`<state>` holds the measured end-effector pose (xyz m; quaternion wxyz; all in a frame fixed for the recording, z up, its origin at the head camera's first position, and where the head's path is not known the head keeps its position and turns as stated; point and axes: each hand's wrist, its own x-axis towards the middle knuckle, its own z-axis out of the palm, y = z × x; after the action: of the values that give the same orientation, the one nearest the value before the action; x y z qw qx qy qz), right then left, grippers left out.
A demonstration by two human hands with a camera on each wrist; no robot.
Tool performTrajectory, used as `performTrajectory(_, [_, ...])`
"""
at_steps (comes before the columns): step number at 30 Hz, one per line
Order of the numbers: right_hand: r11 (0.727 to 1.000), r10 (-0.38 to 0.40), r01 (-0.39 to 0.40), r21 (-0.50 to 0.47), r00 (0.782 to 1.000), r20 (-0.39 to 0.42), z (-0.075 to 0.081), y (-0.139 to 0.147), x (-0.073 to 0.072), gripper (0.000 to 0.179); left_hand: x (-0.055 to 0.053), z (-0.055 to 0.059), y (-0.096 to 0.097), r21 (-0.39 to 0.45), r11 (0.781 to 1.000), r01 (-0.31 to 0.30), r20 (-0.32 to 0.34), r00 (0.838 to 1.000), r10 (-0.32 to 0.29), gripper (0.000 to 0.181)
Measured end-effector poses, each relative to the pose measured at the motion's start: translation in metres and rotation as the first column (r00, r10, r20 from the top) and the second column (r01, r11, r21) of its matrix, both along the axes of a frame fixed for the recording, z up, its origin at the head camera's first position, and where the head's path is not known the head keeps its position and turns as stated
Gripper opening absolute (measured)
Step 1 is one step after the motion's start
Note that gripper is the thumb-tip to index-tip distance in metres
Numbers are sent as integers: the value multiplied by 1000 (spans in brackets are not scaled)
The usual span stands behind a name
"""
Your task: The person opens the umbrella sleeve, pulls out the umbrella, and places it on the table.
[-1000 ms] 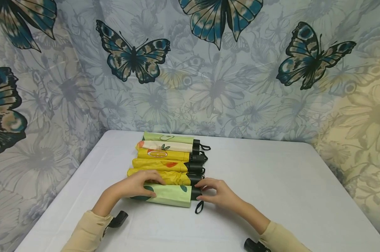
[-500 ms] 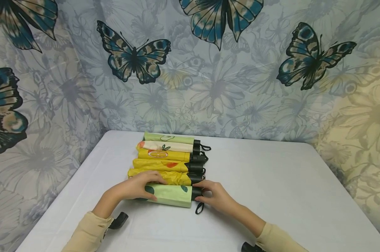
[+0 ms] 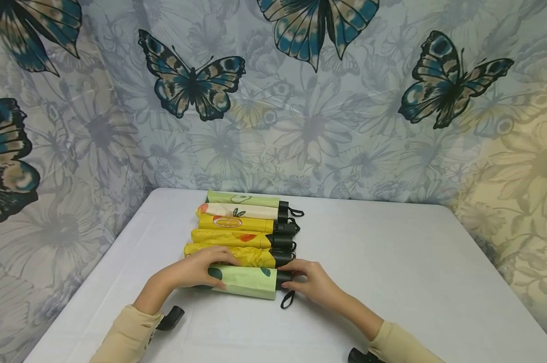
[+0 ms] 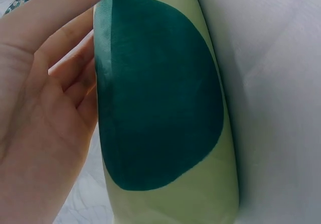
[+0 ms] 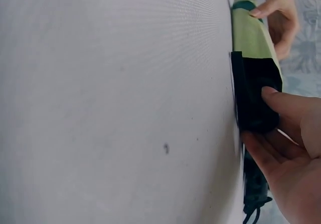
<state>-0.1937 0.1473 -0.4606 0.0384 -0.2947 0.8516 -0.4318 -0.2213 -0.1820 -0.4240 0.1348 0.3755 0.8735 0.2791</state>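
Note:
A light green folded umbrella (image 3: 250,283) with dark green leaf shapes lies nearest in a row of folded umbrellas on the white table. My left hand (image 3: 200,267) grips its left part, thumb on the near side and fingers over the far side. In the left wrist view, a large dark green patch (image 4: 165,93) fills the umbrella's cloth beside my palm. At the other end, my right hand (image 3: 313,283) pinches the black handle (image 5: 258,96) between thumb and fingers. A black wrist loop (image 3: 287,299) hangs off toward the near side.
Behind it lie yellow umbrellas (image 3: 230,238), a cream one (image 3: 255,210) and another green one (image 3: 255,200), handles all to the right. The white table (image 3: 391,262) extends to both sides. A butterfly-patterned cloth (image 3: 309,126) rises behind.
My right hand has moved slightly left and settled its fingertips on the black handle. My left hand has shifted a little right along the umbrella. The other umbrellas stay put.

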Motion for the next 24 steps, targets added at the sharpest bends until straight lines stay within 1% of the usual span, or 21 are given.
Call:
performTrajectory(10, [1000, -13, 14, -12, 999, 46, 2, 11, 3, 34, -2, -3, -1, 16, 1000, 14, -9, 1000, -14, 47])
performTrajectory(14, [999, -34, 36, -19, 996, 77, 3, 16, 4, 34, -3, -4, -2, 20, 1000, 16, -17, 1000, -16, 47])
performTrajectory(24, [997, -46, 51, -52, 993, 105, 4, 27, 7, 33, -2, -1, -2, 20, 1000, 10, -25, 1000, -9, 47])
